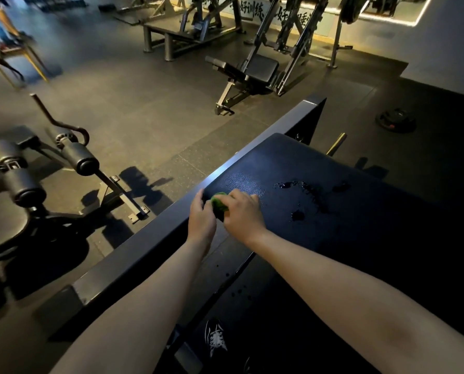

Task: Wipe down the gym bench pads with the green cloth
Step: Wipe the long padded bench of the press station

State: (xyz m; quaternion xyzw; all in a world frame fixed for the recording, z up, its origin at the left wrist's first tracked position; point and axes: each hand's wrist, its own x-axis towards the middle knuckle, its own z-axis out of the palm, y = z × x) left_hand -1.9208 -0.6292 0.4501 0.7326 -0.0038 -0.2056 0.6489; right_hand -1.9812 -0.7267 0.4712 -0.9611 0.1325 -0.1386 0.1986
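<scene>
Green cloth [219,204]: bunched under my right hand [243,215], fingers closed on it, pressed to the bench pad [360,211] near its left edge. My left hand [201,217]: curled over the pad edge beside the cloth. Wet patches [303,195]: right of cloth.

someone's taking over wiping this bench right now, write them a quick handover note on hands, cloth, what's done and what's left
Right hand: closed on the bunched green cloth, pressing it on the black pad near its left edge.
Left hand: beside the cloth, fingers at the pad edge by the frame rail; grip unclear.
Done: cannot tell how much is wiped.
Left: wet patches and droplets still sit on the pad to the right of the cloth; smaller drops nearer the body. Wipe those.
</scene>
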